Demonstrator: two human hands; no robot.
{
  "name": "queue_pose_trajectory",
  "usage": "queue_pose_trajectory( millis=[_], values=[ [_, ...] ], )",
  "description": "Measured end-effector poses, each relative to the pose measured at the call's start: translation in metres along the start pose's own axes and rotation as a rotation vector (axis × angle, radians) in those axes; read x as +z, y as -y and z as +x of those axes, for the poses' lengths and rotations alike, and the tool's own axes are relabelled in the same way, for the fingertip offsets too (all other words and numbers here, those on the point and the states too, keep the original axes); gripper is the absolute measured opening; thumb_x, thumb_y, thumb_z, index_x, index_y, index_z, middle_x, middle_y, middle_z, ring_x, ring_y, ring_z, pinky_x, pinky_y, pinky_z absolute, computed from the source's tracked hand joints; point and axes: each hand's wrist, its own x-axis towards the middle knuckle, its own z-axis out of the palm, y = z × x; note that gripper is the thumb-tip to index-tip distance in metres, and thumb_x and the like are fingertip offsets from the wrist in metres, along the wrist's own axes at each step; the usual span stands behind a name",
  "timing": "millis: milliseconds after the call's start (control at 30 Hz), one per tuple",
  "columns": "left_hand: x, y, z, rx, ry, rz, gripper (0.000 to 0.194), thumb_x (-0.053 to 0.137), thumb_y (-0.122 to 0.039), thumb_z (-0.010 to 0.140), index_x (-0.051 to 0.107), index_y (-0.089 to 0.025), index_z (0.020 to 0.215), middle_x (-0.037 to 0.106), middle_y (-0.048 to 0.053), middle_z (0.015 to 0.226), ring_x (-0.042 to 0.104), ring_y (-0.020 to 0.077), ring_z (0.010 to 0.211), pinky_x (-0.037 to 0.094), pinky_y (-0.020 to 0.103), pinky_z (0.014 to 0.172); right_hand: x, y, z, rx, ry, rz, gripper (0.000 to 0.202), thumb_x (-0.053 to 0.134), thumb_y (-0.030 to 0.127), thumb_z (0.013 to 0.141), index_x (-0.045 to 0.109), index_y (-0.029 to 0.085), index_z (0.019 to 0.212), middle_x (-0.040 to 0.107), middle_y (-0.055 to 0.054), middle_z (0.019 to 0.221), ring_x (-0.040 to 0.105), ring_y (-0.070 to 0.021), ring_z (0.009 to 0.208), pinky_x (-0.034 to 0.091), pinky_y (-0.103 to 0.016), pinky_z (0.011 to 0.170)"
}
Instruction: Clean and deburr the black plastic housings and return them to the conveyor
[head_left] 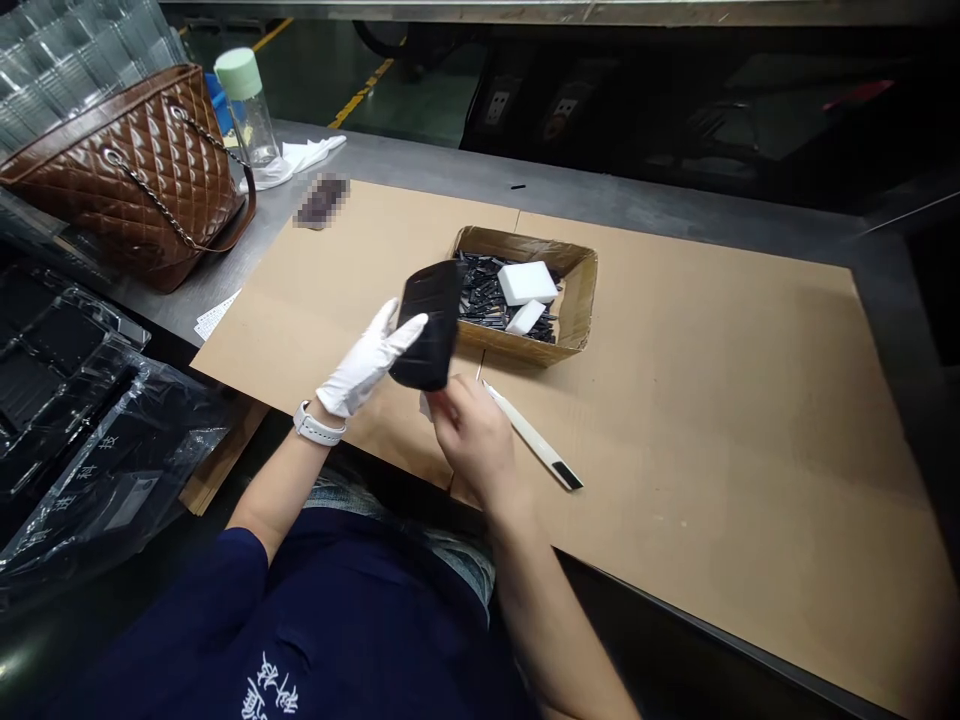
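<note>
My left hand (pixel 367 360), in a white glove, grips a curved black plastic panel (pixel 429 335) by its left side, thumb and fingers around it. The panel is tilted above the cardboard, in front of the box. My bare right hand (pixel 474 430) is closed at the panel's lower edge, its fingers curled and partly blurred. A bit of white material shows beside those fingertips; what they pinch is hidden. Just right of this hand lies a long white flat tool (pixel 534 438) with a black end. The open cardboard box (pixel 576 305) holds many small black parts (pixel 480 290) and two white foam blocks (pixel 527 283).
Brown cardboard sheets (pixel 712 400) cover the grey table. At the left stand a brown quilted handbag (pixel 150 170), a green-capped bottle (pixel 251 110) and a white cloth (pixel 300 160). Black trays (pixel 52 350) in clear plastic are at lower left. One small black piece (pixel 517 187) lies behind the box.
</note>
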Motion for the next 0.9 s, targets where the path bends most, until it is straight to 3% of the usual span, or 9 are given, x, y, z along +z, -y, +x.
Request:
queue_pose_trajectory(
  millis=[100, 200, 300, 433, 500, 633, 733, 800, 900],
  values=[
    [-0.024, 0.012, 0.006, -0.032, 0.154, 0.109, 0.034, 0.072, -0.009, 0.068, 0.066, -0.022, 0.099, 0.067, -0.004, 0.083, 0.065, 0.0112, 0.08, 0.048, 0.027, 0.091, -0.009, 0.005, -0.001, -0.154, 0.242, -0.317, 0.02, 0.044, 0.02, 0.088, 0.062, 0.022, 0.079, 0.055, -0.005, 0.068, 0.047, -0.0178, 0.064, 0.026, -0.029, 0.05],
    [-0.043, 0.022, 0.007, -0.155, 0.284, 0.094, 0.027, 0.065, -0.019, 0.072, 0.066, -0.015, 0.099, 0.066, 0.002, 0.081, 0.066, 0.0152, 0.079, 0.051, 0.03, 0.086, -0.008, 0.007, -0.003, -0.217, 0.344, -0.254, 0.021, 0.043, 0.021, 0.091, 0.062, 0.023, 0.083, 0.058, -0.004, 0.073, 0.05, -0.017, 0.068, 0.028, -0.028, 0.051],
    [-0.047, 0.026, 0.0, -0.224, 0.349, -0.108, 0.035, 0.051, -0.026, 0.071, 0.065, -0.008, 0.098, 0.068, 0.011, 0.089, 0.066, 0.0229, 0.092, 0.05, 0.036, 0.09, -0.001, 0.006, -0.005, -0.058, 0.241, 0.031, 0.016, 0.054, 0.034, 0.087, 0.061, 0.025, 0.099, 0.058, -0.001, 0.076, 0.053, -0.0152, 0.066, 0.036, -0.026, 0.056],
    [-0.04, 0.026, -0.014, -0.165, 0.321, -0.252, 0.04, 0.048, -0.031, 0.07, 0.065, -0.013, 0.102, 0.068, 0.011, 0.097, 0.063, 0.0252, 0.1, 0.048, 0.039, 0.093, 0.013, 0.004, -0.01, 0.309, 0.013, 0.254, 0.085, 0.078, 0.041, 0.063, 0.038, 0.025, 0.136, 0.048, 0.006, 0.067, 0.044, -0.0133, 0.054, 0.04, -0.027, 0.053],
    [-0.039, 0.024, -0.018, -0.137, 0.35, -0.316, 0.042, 0.048, -0.033, 0.071, 0.063, -0.015, 0.106, 0.068, 0.009, 0.098, 0.064, 0.0249, 0.096, 0.048, 0.041, 0.092, 0.017, 0.004, -0.015, 0.379, 0.051, 0.445, 0.092, 0.079, 0.041, 0.06, 0.035, 0.023, 0.139, 0.051, 0.005, 0.069, 0.046, -0.0135, 0.055, 0.044, -0.028, 0.056],
    [-0.043, 0.017, -0.02, -0.11, 0.414, -0.378, 0.048, 0.048, -0.031, 0.07, 0.058, -0.018, 0.115, 0.066, 0.007, 0.1, 0.065, 0.0239, 0.09, 0.048, 0.044, 0.091, 0.017, -0.005, -0.023, 0.458, 0.113, 0.648, 0.055, 0.056, 0.04, 0.083, 0.042, 0.024, 0.134, 0.057, 0.001, 0.074, 0.051, -0.0144, 0.059, 0.046, -0.029, 0.059],
    [-0.044, 0.012, -0.019, -0.099, 0.398, -0.392, 0.051, 0.049, -0.028, 0.07, 0.054, -0.02, 0.12, 0.065, 0.007, 0.106, 0.064, 0.0229, 0.094, 0.046, 0.04, 0.093, 0.012, -0.023, -0.019, 0.385, -0.14, 0.328, 0.027, 0.042, 0.025, 0.084, 0.063, 0.022, 0.101, 0.058, -0.002, 0.079, 0.054, -0.0162, 0.07, 0.046, -0.033, 0.07],
    [-0.044, 0.012, -0.018, -0.101, 0.393, -0.4, 0.052, 0.049, -0.028, 0.07, 0.053, -0.019, 0.121, 0.065, 0.007, 0.108, 0.064, 0.0229, 0.097, 0.045, 0.039, 0.094, 0.01, -0.035, -0.009, 0.289, -0.304, 0.164, 0.023, 0.041, 0.021, 0.081, 0.063, 0.02, 0.078, 0.055, -0.004, 0.08, 0.055, -0.0182, 0.078, 0.046, -0.036, 0.076],
    [-0.043, 0.015, -0.014, -0.102, 0.38, -0.4, 0.05, 0.049, -0.028, 0.07, 0.055, -0.016, 0.118, 0.065, 0.009, 0.104, 0.064, 0.0223, 0.094, 0.046, 0.039, 0.094, 0.006, -0.044, 0.015, 0.205, -0.446, 0.107, 0.024, 0.043, 0.024, 0.08, 0.061, 0.019, 0.094, 0.052, -0.006, 0.091, 0.056, -0.0193, 0.084, 0.047, -0.038, 0.081]
  ],
)
